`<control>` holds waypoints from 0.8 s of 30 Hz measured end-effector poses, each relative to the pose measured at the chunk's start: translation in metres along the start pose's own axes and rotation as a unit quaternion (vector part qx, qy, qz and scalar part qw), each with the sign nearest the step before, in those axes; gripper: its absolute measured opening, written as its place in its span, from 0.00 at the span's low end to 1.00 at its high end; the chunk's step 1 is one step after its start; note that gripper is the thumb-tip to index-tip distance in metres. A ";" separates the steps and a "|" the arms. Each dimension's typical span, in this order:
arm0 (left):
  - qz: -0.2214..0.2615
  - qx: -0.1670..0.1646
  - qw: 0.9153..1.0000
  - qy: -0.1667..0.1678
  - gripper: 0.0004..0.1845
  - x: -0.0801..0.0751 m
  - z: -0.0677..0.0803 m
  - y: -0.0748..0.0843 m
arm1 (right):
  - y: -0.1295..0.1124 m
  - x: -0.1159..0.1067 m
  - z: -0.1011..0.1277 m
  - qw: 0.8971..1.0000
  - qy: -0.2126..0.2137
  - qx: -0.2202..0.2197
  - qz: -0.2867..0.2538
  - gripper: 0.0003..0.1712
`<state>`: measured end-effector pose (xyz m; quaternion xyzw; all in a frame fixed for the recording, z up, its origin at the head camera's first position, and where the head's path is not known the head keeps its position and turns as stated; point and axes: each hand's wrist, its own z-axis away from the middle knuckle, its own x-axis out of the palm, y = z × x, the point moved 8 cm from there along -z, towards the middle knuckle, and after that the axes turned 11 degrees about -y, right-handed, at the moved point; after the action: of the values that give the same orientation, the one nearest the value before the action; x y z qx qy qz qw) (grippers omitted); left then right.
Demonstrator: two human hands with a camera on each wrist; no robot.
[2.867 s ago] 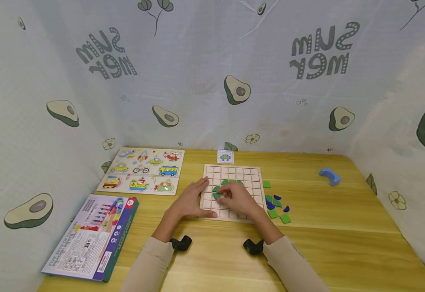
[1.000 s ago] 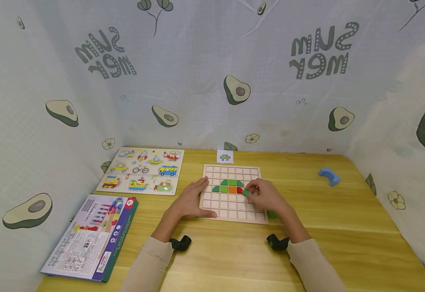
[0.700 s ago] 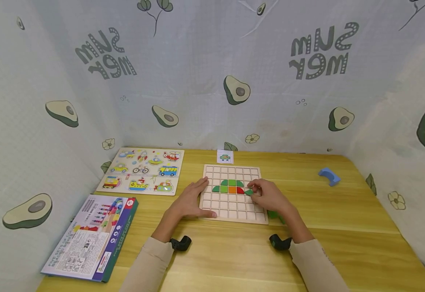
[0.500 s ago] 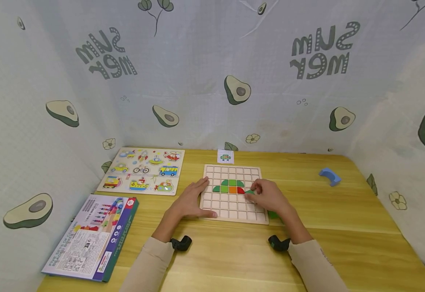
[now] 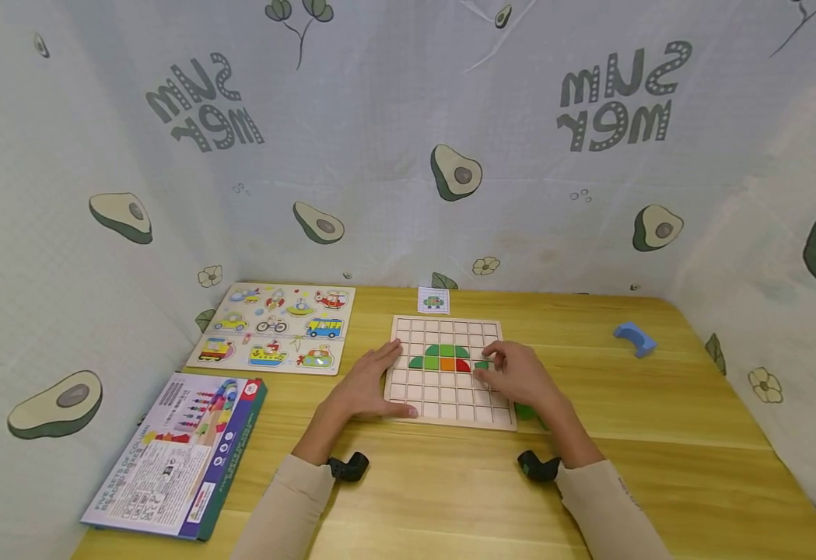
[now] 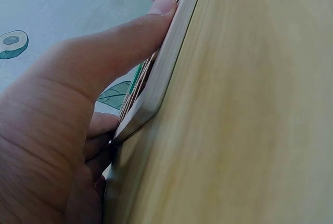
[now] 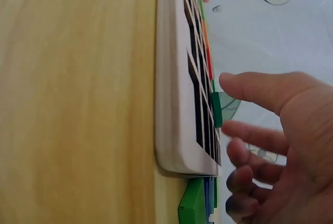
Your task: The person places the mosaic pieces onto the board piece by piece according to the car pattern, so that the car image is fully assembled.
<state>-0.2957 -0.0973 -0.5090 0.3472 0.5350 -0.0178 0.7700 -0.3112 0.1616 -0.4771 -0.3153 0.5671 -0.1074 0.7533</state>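
The small green piece (image 5: 481,364) lies on the grid board (image 5: 450,416), in the row of coloured pieces, just right of the red one (image 5: 462,364); the right wrist view shows it (image 7: 216,109) standing a little proud of the board's face, so it seems not fully seated in its square. The right hand (image 5: 520,377) hovers just beside it with fingers loosely spread and slightly bent, pinching nothing; the thumb (image 7: 255,91) points toward the piece without clearly touching it. The left hand (image 5: 365,385) rests on the board's left edge, fingers straight and together, likely to steady the board against sliding; the left wrist view shows its thumb (image 6: 130,42) pressed along the board's near rim (image 6: 171,52), which the head view barely shows. Spare green pieces (image 5: 525,410) lie on the table (image 5: 660,404) just off the board's right corner, half hidden behind the right hand in the head view; the right wrist view shows them (image 7: 195,203) stacked close against the board's edge. Only the head view shows the small pattern card (image 5: 433,299) beyond the board, the vehicle puzzle (image 5: 274,327), the box (image 5: 176,455) and a blue block (image 5: 633,337).
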 end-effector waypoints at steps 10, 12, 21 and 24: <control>0.003 -0.001 1.000 0.001 0.65 0.000 0.000 -0.001 | 0.002 -0.003 0.002 1.000 0.021 0.013 -0.001 0.15; 0.004 -0.001 1.000 0.001 0.65 -0.001 0.001 0.000 | 0.000 -0.002 0.001 1.000 0.018 -0.001 0.005 0.14; 0.009 0.005 1.000 0.005 0.65 -0.003 0.002 0.003 | -0.003 0.001 -0.003 1.000 0.014 -0.014 0.017 0.13; 0.010 0.005 1.000 0.006 0.65 -0.002 0.002 0.002 | 0.000 0.001 -0.004 1.000 0.013 -0.010 0.010 0.14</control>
<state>-0.2941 -0.0975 -0.5054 0.3566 0.5356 -0.0105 0.7654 -0.3145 0.1597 -0.4782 -0.3159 0.5813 -0.0985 0.7434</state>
